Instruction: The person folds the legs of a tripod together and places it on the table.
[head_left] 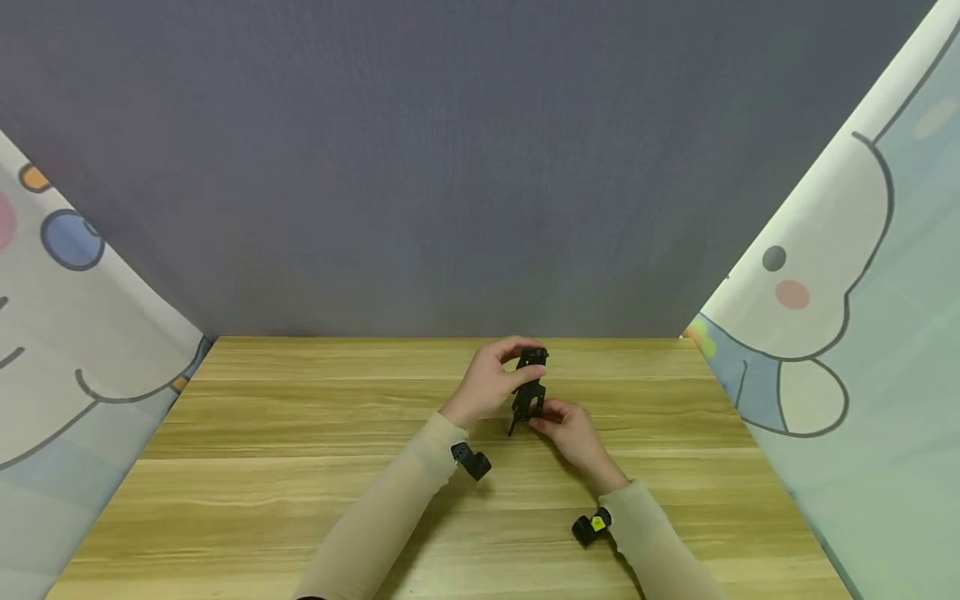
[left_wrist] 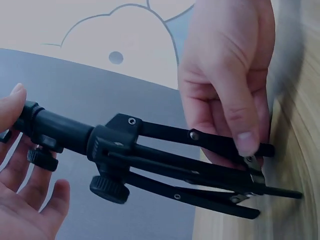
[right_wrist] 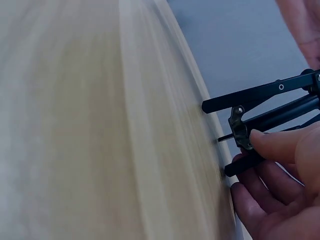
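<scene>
A small black tripod (head_left: 528, 398) stands upright, slightly tilted, over the wooden table, its legs mostly folded in. My left hand (head_left: 489, 382) holds its top end between thumb and fingers. Lower down, my right hand (head_left: 572, 432) pinches one leg near its foot, the thumb by a metal brace. In the left wrist view, a round knob (left_wrist: 110, 189) sticks out from the collar above the legs, and a smaller knob (left_wrist: 42, 159) sits near the top. Another leg (right_wrist: 240, 100) shows in the right wrist view, apart from the right fingers.
The wood-grain table (head_left: 300, 483) spreads around both hands. A dark grey panel (head_left: 450, 167) rises behind its back edge. Cartoon-printed cloths (head_left: 840, 250) hang at the left and right sides. Each wrist wears a small black camera (head_left: 472, 462).
</scene>
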